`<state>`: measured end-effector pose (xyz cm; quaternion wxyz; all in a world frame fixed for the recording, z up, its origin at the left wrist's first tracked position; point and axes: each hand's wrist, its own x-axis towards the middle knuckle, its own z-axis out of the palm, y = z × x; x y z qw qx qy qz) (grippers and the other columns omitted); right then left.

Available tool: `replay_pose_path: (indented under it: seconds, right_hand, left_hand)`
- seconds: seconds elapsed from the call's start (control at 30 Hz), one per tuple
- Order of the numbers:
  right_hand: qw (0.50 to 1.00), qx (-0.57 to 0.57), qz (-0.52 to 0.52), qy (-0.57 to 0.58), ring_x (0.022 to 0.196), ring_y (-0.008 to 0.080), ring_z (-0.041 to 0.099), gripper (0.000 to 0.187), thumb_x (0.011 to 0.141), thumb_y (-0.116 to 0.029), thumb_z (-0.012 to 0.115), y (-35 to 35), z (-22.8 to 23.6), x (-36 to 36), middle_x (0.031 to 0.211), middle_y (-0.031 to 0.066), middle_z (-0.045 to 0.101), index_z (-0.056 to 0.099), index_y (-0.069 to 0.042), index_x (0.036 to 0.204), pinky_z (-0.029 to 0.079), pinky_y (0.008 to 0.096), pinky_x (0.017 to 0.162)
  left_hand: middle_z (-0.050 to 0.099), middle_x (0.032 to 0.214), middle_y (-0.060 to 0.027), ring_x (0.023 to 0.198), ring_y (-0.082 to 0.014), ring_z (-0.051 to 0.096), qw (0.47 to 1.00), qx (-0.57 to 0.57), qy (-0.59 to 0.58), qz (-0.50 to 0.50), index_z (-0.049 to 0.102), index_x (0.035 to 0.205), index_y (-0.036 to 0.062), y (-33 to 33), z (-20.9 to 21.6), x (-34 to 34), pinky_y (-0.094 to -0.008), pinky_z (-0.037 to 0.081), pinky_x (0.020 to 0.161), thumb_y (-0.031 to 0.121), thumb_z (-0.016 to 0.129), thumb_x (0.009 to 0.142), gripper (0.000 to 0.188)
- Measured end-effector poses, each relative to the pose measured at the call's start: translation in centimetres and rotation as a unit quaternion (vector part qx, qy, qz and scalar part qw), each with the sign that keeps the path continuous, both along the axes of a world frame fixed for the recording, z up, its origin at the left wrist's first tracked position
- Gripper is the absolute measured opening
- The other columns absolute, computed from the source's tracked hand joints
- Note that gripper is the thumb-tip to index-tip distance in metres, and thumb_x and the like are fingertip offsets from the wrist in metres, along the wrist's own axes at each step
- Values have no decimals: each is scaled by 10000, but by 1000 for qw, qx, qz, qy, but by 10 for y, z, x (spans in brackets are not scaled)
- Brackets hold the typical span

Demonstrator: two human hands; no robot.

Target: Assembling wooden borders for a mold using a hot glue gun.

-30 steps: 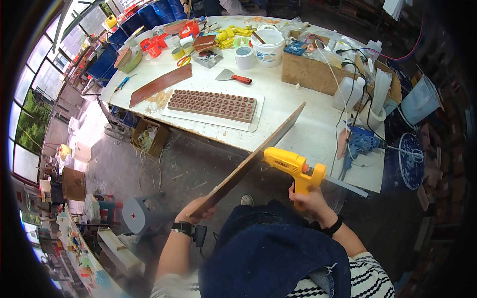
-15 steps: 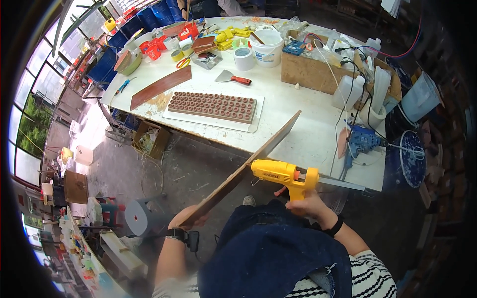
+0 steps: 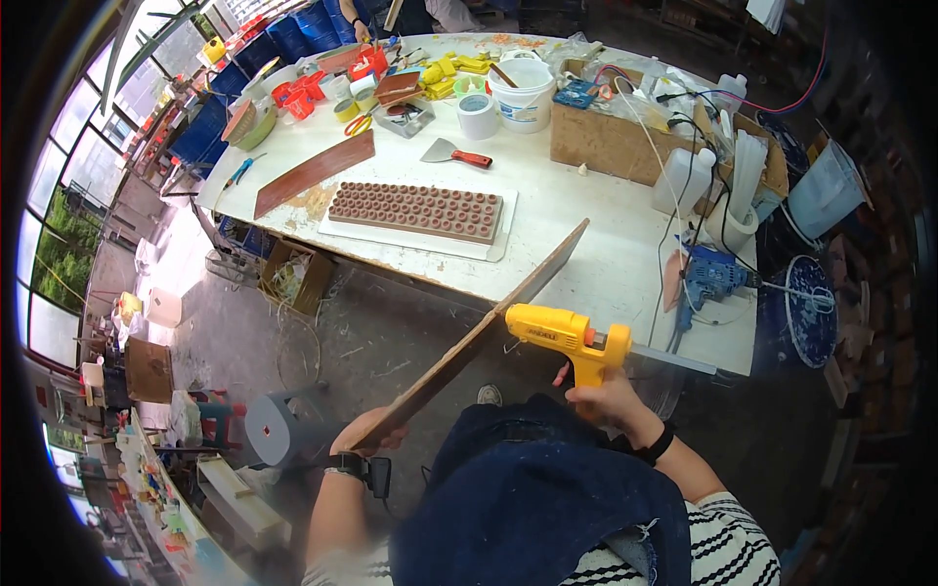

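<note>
The right hand (image 3: 606, 395) grips a yellow glue gun (image 3: 555, 329), its nozzle close against the long board (image 3: 477, 343). The left hand (image 3: 358, 428) clasps the board's near end; its long axis slants away rightward, past the nozzle.

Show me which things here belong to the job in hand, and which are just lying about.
In the job:
long brown board, in the left grip
yellow glue gun, in the right grip
perhaps the reddish-brown panel and studded block, untouched on the table

Seemingly just lying about:
red-handled scraper
white bucket
blue power tool
</note>
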<state>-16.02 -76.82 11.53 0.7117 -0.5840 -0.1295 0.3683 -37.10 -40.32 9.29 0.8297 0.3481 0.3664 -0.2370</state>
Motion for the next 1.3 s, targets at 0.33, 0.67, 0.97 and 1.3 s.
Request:
replay_pose_path:
  seconds: [0.33, 0.67, 0.97, 1.3]
  right_hand:
    - [998, -18, -49, 38, 763, 160, 612, 410, 653, 59, 663, -3, 4, 6, 863, 76, 615, 550, -1, 1042, 509, 278, 639]
    - [994, -61, -77, 39, 703, 140, 595, 275, 639, 11, 667, -7, 1, 12, 809, 43, 619, 590, -32, 899, 477, 247, 619]
    - [999, 25, -4, 27, 899, 174, 593, 676, 642, 46, 648, 0, 21, 6, 1008, 99, 610, 441, -45, 1279, 479, 277, 751]
    - [1000, 11, 20, 16, 949, 185, 591, 647, 644, 72, 654, 1, 8, 2, 1002, 89, 592, 465, -34, 1254, 480, 285, 774]
  left_hand:
    - [456, 688, -4, 509, -78, 389, 999, -14, -30, -7, 522, 1033, 51, 1, -2, -1, -208, 293, 414, 234, 479, 948, 207]
    - [452, 658, -5, 484, -77, 371, 999, -22, 13, 21, 518, 977, 74, -1, 0, 1, -210, 291, 416, 300, 471, 964, 231]
    - [448, 651, -7, 481, -76, 361, 1000, -11, -19, -15, 524, 1003, 73, -1, -2, -1, -215, 281, 434, 346, 438, 980, 287]
    - [452, 652, -1, 476, -69, 360, 999, -6, -25, -20, 513, 1163, 21, -4, 2, 0, -206, 288, 434, 251, 441, 962, 314]
